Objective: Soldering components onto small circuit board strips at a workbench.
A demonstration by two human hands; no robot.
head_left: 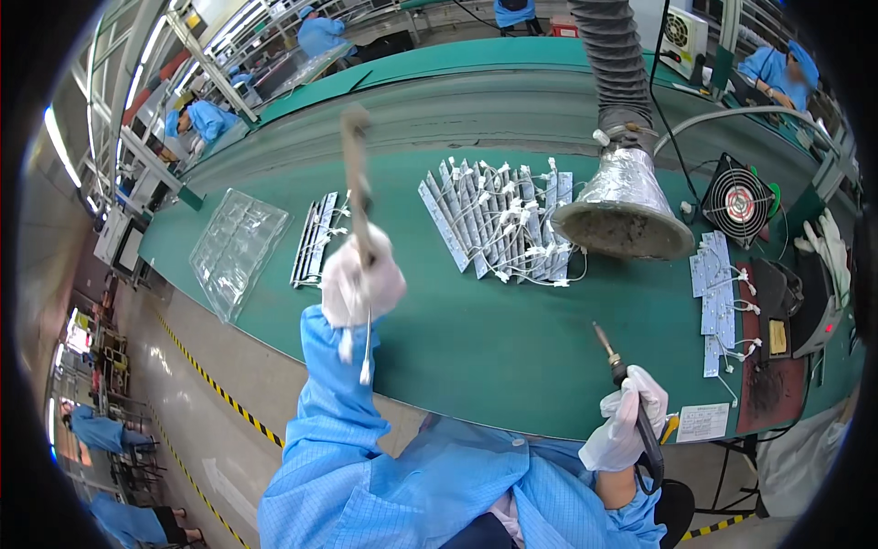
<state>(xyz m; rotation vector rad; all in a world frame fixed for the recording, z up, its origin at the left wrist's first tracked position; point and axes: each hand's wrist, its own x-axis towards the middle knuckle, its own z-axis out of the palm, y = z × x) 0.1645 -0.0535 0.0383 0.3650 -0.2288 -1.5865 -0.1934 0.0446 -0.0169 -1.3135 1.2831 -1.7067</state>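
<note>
While both gloved hands are raised clear of the green bench (pixel 476 339), I log their state first. My left hand (pixel 361 279), at centre left of the frame, is closed in a fist around a long narrow strip (pixel 355 183), which stands nearly upright and blurred above the knuckles; a thin white wire with a small plug (pixel 365 366) dangles below the glove. I judge the strip is held up so its face can be looked over. My right hand (pixel 626 421), at lower right, is wrapped around the dark handle of a soldering iron (pixel 622 371), tip angled up and away from the body and touching nothing, which I take as a safe resting carry.

A fanned row of similar strips with white leads (pixel 503 220) lies at upper centre, directly beside the mouth of a silver funnel hood (pixel 622 206) on a ribbed hose, presumably placed there to draw fumes. A second small stack of strips (pixel 315 238) sits to the left of centre, next to a clear plastic tray (pixel 236 247) at upper left. More white boards (pixel 718 293) lie at right, near a round black fan (pixel 739 201) and a dark iron stand (pixel 796 302).

A white rectangular paper label (pixel 702 423) is fixed to the bench edge at lower right; its print is too small to tell. Yellow-and-black striped tape (pixel 219 389) marks the floor at lower left.
</note>
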